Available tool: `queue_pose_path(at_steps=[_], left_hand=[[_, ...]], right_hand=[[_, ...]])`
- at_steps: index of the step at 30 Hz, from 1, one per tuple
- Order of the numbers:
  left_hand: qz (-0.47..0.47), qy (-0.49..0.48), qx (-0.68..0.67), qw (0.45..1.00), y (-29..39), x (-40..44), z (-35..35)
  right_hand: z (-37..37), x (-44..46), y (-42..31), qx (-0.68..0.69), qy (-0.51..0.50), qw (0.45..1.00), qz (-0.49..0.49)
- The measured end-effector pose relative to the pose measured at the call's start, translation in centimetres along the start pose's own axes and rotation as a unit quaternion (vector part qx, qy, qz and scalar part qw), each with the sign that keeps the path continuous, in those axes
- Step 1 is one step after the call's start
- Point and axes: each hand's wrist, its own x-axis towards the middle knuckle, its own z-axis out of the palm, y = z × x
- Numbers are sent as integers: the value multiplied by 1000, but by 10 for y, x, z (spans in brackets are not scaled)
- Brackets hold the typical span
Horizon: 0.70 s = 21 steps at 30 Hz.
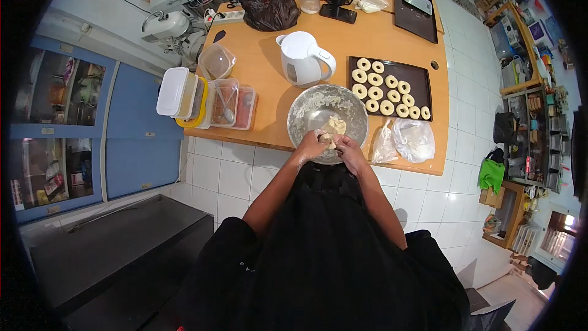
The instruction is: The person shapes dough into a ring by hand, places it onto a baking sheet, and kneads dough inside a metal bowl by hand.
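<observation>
A metal bowl, its inner wall smeared with dough, stands at the table's front edge. Inside it lies a lump of dough. Over the bowl's near side my left hand and my right hand meet around a small piece of dough, and the fingers of both are closed on it. To the right, a dark tray carries several dough rings.
Behind the bowl stands a white kettle. Plastic containers crowd the table's left end. Two plastic bags lie at the front right. Farther back are a black bag, a phone and another dark tray.
</observation>
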Motion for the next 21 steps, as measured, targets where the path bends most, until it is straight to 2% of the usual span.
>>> queue_pose_path(at_steps=[3,12,15,21], left_hand=[[26,-16,0,1000,-5,4,0],[1,-24,-20,1000,2,2,-5],[24,-37,-34,998,7,-2,-6],[18,-26,101,994,8,-6,-3]], right_hand=[[0,2,-1,3,-10,1000,13],[-2,4,-3,15,-21,1000,16],[-1,2,-2,24,-17,1000,9],[1,-3,-8,-95,22,995,-11]])
